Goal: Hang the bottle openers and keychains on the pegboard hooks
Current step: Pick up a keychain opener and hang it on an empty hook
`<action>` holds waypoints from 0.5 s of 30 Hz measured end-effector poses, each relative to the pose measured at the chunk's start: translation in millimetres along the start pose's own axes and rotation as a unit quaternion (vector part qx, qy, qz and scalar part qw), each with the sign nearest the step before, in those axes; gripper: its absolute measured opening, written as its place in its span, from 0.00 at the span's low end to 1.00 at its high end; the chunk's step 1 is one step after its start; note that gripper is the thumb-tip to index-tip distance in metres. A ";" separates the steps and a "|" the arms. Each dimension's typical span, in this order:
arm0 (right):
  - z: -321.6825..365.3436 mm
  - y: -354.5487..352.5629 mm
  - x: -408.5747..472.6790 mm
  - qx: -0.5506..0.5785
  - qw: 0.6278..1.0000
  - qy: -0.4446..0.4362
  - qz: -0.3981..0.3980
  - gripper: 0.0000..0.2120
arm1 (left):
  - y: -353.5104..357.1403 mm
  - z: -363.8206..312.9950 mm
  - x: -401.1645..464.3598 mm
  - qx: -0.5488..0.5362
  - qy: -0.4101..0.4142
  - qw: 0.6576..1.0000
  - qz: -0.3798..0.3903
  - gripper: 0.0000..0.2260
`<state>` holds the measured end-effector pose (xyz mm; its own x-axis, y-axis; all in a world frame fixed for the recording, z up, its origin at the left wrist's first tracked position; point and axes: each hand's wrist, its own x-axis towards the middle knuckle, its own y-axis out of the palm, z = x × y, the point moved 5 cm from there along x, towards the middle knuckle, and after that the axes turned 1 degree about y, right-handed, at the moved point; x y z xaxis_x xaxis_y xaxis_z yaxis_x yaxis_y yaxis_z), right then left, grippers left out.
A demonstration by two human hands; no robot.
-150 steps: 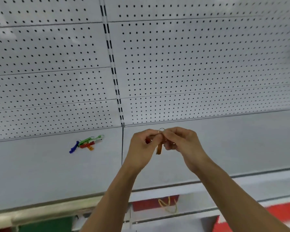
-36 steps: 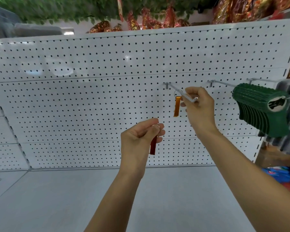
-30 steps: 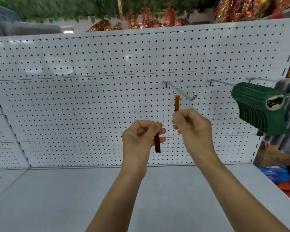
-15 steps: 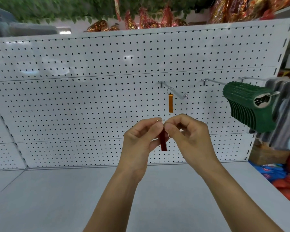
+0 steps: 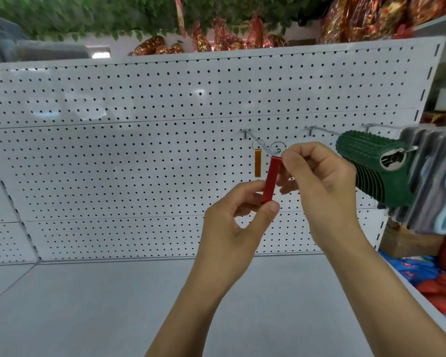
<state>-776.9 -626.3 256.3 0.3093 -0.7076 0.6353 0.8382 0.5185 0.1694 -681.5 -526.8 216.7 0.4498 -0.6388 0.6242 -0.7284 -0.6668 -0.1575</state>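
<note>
A red bottle opener [image 5: 271,179] with a silver key ring [image 5: 277,149] is held upright in front of the white pegboard [image 5: 139,155]. My left hand [image 5: 238,222] pinches its lower end. My right hand [image 5: 317,181] pinches the ring at the tip of a metal hook [image 5: 258,140]. An orange bottle opener [image 5: 257,163] hangs by its ring on that same hook, closer to the board.
To the right, further hooks carry a thick stack of green items [image 5: 373,168] and grey packaged goods [image 5: 433,181]. A grey shelf [image 5: 101,305] runs below the board. Red and blue packets [image 5: 433,276] lie at the lower right. Leaves and foil decorations sit above.
Both hands have risen with the red opener from chest height up to the hook's tip. My right hand now holds its ring, my left its bottom end. The orange opener stays hung.
</note>
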 end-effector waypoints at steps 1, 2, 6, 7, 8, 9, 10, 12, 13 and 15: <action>-3.0 0.1 3.4 -0.009 1.000 0.013 0.003 0.06 | -0.5 0.3 -0.3 0.016 0.000 1.000 0.000 0.09; -6.2 0.4 6.8 -0.017 1.000 0.026 0.006 0.06 | -1.1 0.9 -0.8 0.035 -0.001 0.999 0.002 0.11; -20.4 2.1 19.5 -0.044 0.997 0.070 0.005 0.07 | -4.5 10.6 -3.7 0.112 -0.015 0.994 0.008 0.12; -24.0 3.1 22.8 -0.051 0.996 0.078 0.006 0.07 | -5.5 13.1 -4.5 0.131 -0.016 0.991 0.008 0.12; -27.4 4.0 26.1 -0.057 0.995 0.084 0.007 0.08 | -6.5 15.1 -5.3 0.149 -0.017 0.989 0.007 0.13; -30.7 5.2 29.5 -0.062 0.994 0.088 0.009 0.07 | -7.3 16.9 -6.1 0.165 -0.016 0.986 0.005 0.15; -34.1 6.4 32.9 -0.065 0.994 0.091 0.010 0.07 | -8.2 18.1 -6.6 0.178 -0.015 0.984 0.003 0.15; -41.1 8.5 39.8 -0.078 0.992 0.097 0.011 0.06 | -9.8 19.4 -7.7 0.201 -0.009 0.979 -0.001 0.15; -44.6 9.9 43.0 -0.089 0.991 0.100 0.014 0.06 | -10.5 19.9 -8.2 0.212 -0.004 0.977 -0.003 0.14; -51.1 12.9 48.5 -0.106 0.989 0.106 0.020 0.06 | -11.6 21.0 -9.0 0.233 -0.001 0.973 -0.003 0.13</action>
<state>-728.2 -678.5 250.8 0.4123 -0.7848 0.4627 0.8917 0.4517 -0.0286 -666.2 -521.3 196.9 0.4539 -0.6348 0.6253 -0.4132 -0.7717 -0.4834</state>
